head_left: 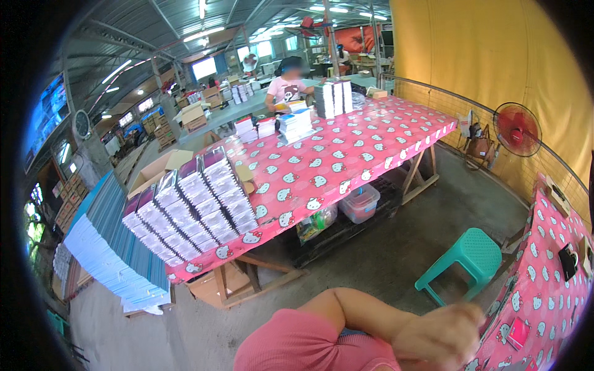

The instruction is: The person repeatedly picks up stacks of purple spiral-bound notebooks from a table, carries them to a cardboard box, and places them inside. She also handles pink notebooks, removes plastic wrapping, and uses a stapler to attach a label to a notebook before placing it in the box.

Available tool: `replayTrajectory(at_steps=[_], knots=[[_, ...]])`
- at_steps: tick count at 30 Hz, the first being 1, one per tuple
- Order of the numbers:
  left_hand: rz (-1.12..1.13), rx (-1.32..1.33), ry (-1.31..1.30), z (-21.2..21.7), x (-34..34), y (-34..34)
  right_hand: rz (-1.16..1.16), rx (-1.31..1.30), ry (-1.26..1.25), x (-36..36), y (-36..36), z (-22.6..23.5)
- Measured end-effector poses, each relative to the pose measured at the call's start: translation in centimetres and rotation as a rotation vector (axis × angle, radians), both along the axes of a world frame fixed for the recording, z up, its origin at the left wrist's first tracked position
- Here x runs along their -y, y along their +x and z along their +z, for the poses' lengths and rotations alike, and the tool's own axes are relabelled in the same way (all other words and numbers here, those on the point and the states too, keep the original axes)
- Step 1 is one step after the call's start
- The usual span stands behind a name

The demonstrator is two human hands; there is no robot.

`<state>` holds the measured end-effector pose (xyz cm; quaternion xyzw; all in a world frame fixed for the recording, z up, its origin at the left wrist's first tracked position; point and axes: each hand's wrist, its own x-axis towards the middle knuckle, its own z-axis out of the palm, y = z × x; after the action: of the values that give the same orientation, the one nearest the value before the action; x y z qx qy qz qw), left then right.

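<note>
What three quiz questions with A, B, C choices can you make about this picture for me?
1. Where is the teal stool?
A. On the long table
B. On the floor between the two tables
C. Under a box

2. What colour is the cloth on the long table?
A. Pink
B. Green
C. White

3. How are the booklets at the table's near end?
A. Scattered
B. Hanging
C. Stacked in rows

Answers:
1 B, it stands on bare concrete.
2 A, pink with white cat faces.
3 C, they form tidy rows of piles.
</note>
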<state>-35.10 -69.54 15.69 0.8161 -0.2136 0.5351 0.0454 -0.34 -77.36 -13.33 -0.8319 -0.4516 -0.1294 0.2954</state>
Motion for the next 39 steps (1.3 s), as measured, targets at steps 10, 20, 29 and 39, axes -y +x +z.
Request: replayTrajectory(at_steps=[10,20,29,39], knots=[[0.426,-0.368,-0.670,0.1,-3.0,1.2,-0.354,-0.004,-0.037,8.8,3.6,-3.5],[0.121,-0.794,-0.676,-0.6,-8.2,15.9,-0.760,-0.225,0.072,8.2,-0.9,5.5],[-0.383,-0.940,-0.557,-1.5,-11.4,30.3,-1.624,-0.364,-0.250,22.2,0.3,8.4],[-0.467,-0.804,0.129,-6.4,-10.0,46.7,-1.624,-0.353,-0.199,19.5,1.9,6.5]])
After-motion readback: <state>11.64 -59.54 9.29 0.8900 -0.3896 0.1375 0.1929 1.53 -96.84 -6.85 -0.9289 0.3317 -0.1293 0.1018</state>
